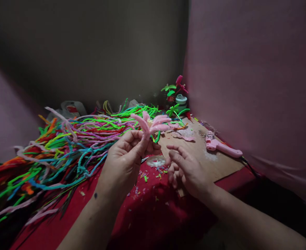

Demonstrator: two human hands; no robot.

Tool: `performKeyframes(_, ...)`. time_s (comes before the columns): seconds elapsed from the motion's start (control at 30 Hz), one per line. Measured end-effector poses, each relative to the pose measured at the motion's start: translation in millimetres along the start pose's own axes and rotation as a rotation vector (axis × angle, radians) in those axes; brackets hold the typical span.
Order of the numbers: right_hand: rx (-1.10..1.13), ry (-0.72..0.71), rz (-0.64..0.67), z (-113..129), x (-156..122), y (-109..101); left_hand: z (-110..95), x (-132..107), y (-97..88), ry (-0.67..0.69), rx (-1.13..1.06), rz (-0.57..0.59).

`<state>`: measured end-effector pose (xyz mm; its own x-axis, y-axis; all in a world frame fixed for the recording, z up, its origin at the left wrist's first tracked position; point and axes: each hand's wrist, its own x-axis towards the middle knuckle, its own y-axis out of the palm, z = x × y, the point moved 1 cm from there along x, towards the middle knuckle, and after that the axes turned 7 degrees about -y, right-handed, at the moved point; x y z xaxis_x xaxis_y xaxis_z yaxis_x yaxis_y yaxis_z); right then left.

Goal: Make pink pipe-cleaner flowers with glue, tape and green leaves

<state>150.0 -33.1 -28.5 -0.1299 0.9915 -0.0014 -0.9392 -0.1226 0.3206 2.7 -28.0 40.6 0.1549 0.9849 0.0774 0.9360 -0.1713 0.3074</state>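
My left hand (128, 152) is closed, thumb and fingers pinching the base of a pink pipe-cleaner flower (154, 122). The flower stands upright with its long fuzzy petals spread and a pale yellow centre. Its lower part is hidden behind my fingers. To the right, my right hand (184, 170) hovers apart from the flower, fingers loosely curled and spaced, with nothing visible in them. Between the hands, a white ring-shaped roll (156, 160) lies on the red cloth (153, 215) among small coloured clippings.
A large heap of coloured pipe cleaners (82, 139) covers the left side. On the right, a pink glue gun (223, 147) rests on a cardboard sheet (202, 163). Behind are a lidded jar (181, 101), a green pipe-cleaner piece (172, 110) and a dark pink flower (180, 83).
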Motion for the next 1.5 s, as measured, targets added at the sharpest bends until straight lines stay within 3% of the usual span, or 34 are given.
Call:
performKeyframes(0.1, -0.294, -0.346, -0.024, 2, -6, 4, 2, -1, 1.8, -0.002, 0.024, -0.011)
performKeyframes(0.17, -0.476, -0.512, 0.056, 6, -7, 7, 2, -1, 3.3, -0.003, 0.014, -0.006)
performKeyframes(0.3, -0.604, -0.678, 0.217, 16, -2, 11, 2, 0, 4.9, -0.019, -0.023, -0.034)
performKeyframes(0.4, -0.525, -0.638, 0.242, 15, 1, 13, 2, 0, 4.4, -0.022, -0.027, -0.029)
performKeyframes(0.6, -0.513, -0.478, 0.085, 10, 2, 13, 3, 1, 3.7, -0.022, -0.044, -0.009)
performKeyframes(0.7, -0.454, -0.404, 0.19, 14, 2, 12, 2, 0, 4.1, -0.015, -0.044, 0.005)
performKeyframes(0.83, -0.189, -0.274, 0.401, 14, 4, 10, 0, -2, 3.8, -0.034, -0.008, -0.006)
performKeyframes(0.93, -0.103, -0.158, 0.387, 11, 4, 10, 0, -2, 2.5, -0.045, -0.012, -0.01)
performKeyframes(1.3, -0.657, -0.471, 0.081, 10, 1, 4, 1, 1, -1.4, -0.007, 0.006, -0.034)
performKeyframes(1.4, -0.626, -0.485, 0.023, 8, 1, 5, 0, 0, 0.3, 0.013, 0.018, -0.055)
performKeyframes(1.5, -0.521, -0.452, 0.069, 8, 2, 8, -1, 0, 2.2, 0.005, 0.015, -0.052)
